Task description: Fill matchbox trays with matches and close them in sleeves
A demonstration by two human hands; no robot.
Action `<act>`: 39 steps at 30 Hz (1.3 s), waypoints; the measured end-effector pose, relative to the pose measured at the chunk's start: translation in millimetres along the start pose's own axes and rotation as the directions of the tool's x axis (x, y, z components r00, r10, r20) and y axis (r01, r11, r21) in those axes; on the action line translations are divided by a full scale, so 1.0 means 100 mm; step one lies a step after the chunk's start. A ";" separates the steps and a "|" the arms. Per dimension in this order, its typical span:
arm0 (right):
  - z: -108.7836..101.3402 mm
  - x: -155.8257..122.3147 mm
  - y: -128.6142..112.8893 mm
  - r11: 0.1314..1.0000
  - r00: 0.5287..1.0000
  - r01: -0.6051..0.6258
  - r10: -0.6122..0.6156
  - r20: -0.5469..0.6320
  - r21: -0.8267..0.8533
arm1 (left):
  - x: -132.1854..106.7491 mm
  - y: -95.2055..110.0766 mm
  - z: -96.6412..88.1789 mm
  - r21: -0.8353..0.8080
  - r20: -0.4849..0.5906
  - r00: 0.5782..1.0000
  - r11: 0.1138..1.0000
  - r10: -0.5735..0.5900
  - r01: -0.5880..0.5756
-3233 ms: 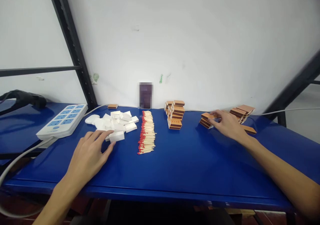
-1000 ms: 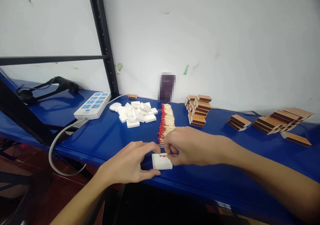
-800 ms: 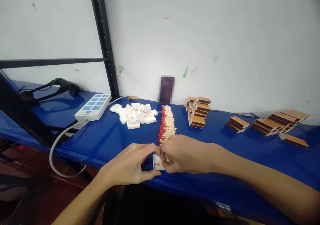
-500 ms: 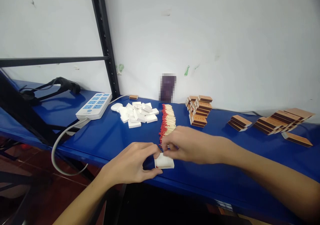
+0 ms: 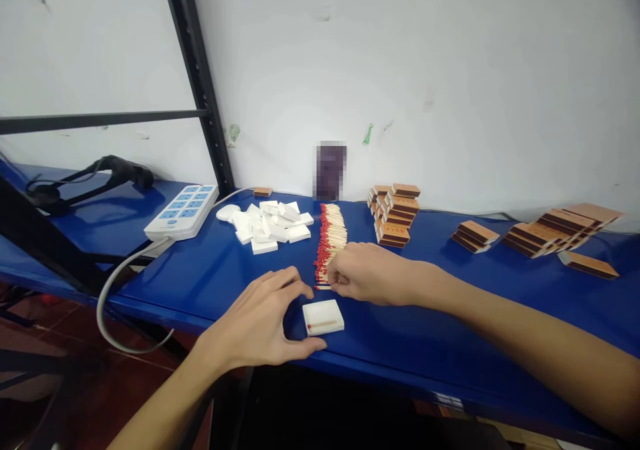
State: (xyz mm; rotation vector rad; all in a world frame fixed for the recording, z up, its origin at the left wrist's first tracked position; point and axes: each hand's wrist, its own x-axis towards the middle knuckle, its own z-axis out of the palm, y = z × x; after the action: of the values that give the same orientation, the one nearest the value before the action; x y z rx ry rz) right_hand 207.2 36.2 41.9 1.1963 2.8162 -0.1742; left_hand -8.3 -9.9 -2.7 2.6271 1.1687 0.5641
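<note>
A small white matchbox tray [image 5: 324, 317] lies near the front edge of the blue table [image 5: 430, 303] with one red-tipped match in it. My left hand [image 5: 260, 322] brackets the tray's left side, index finger at its far edge and thumb at its near edge. My right hand [image 5: 371, 274] rests just behind the tray. Its fingers are curled in a pinch on the near end of the row of matches [image 5: 330, 240].
A pile of white trays [image 5: 273, 227] and a power strip [image 5: 181, 211] with its grey cable [image 5: 123, 280] lie to the left. Stacks of brown matchbox sleeves [image 5: 395, 213] [image 5: 475, 235] [image 5: 563, 230] stand to the right. A black rack post [image 5: 197, 83] rises at the back left.
My right hand left the tray and moved back to the near end of the match row. One match now lies in the tray. My left hand stayed at the tray.
</note>
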 end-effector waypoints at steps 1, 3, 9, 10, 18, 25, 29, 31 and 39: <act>-0.01 0.00 0.00 1.000 1.000 0.001 -0.001 0.008 0.002 | 0.00 0.01 0.00 0.012 -0.005 1.000 1.000 0.007 -0.007; -0.05 -0.02 0.00 1.000 1.000 0.004 -0.004 0.021 0.006 | 0.02 0.01 -0.01 0.028 -0.013 0.999 0.999 0.040 -0.039; -0.27 -0.16 -0.06 0.997 1.000 0.007 -0.008 0.016 0.081 | 0.04 -0.01 0.00 0.021 -0.032 0.999 0.999 0.026 -0.025; -0.29 -0.19 -0.09 0.994 1.000 0.024 -0.025 0.010 0.104 | 0.04 -0.01 0.01 0.016 -0.033 0.999 1.000 0.012 -0.012; -0.05 -0.19 -0.32 0.992 0.992 0.127 -0.126 0.018 -0.025 | -0.01 -0.04 0.08 0.007 -0.057 0.998 0.999 0.040 -0.040; -0.27 -0.23 -0.20 0.988 0.996 0.075 -0.081 0.036 0.132 | 0.00 0.00 0.04 -0.035 -0.016 1.000 0.999 0.023 -0.024; -0.28 -0.18 -0.01 0.999 1.000 -0.030 0.030 -0.007 0.013 | 0.00 0.04 0.03 -0.011 0.007 1.000 1.000 -0.013 0.013; -0.21 -0.13 0.06 0.999 0.999 -0.031 0.031 0.004 0.003 | 0.00 0.04 0.03 -0.025 0.015 1.000 0.999 -0.021 0.021; -0.06 -0.04 0.07 0.998 1.000 0.003 -0.003 -0.003 -0.063 | 0.00 -0.01 0.01 -0.094 0.056 0.998 0.995 -0.015 0.021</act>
State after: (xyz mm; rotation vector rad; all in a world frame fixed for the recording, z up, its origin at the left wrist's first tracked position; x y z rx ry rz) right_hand 215.1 38.6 47.6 1.1806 2.8040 -0.0834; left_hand -8.3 -9.4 -3.8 2.5337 1.1199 0.5259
